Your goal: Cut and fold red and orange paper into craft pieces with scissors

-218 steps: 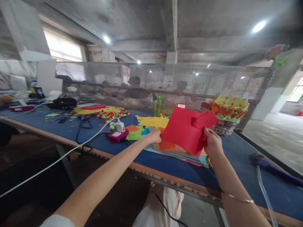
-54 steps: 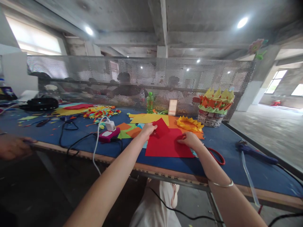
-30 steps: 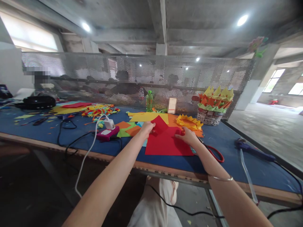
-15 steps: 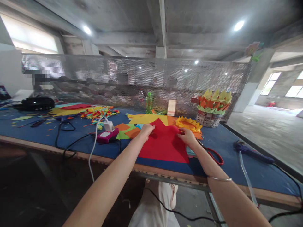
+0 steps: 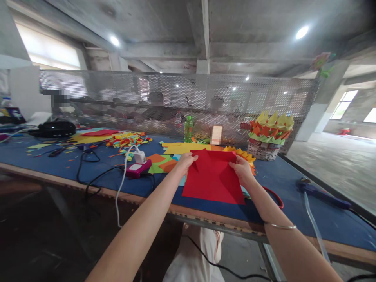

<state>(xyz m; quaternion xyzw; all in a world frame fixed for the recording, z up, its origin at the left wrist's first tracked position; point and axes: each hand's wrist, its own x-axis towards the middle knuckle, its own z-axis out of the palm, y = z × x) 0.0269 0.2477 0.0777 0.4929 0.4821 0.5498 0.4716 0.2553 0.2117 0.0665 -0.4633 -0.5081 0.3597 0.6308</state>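
Note:
A sheet of red paper [image 5: 216, 180] is held between my two hands over the near part of the blue table. My left hand [image 5: 187, 162] pinches its upper left edge, thumb on top. At its upper right edge my right hand [image 5: 242, 169] is closed on the paper in the same way. A small peak shows along the top edge near the left thumb. Behind the sheet lie yellow paper [image 5: 188, 148] and a toothed orange-yellow paper piece [image 5: 246, 155], partly covered by the red sheet and my right hand.
A pink power socket [image 5: 138, 169] with a white plug and cables sits left of my hands. A basket of folded paper [image 5: 270, 137], a red-handled tool [image 5: 277, 196] and a glue gun [image 5: 321, 194] are on the right. A green bottle [image 5: 188, 129] stands before the mesh screen [image 5: 117, 90].
The top edge of the red paper, pointed in the middle before, now runs nearly straight between my hands. My right hand has shifted a little to the right.

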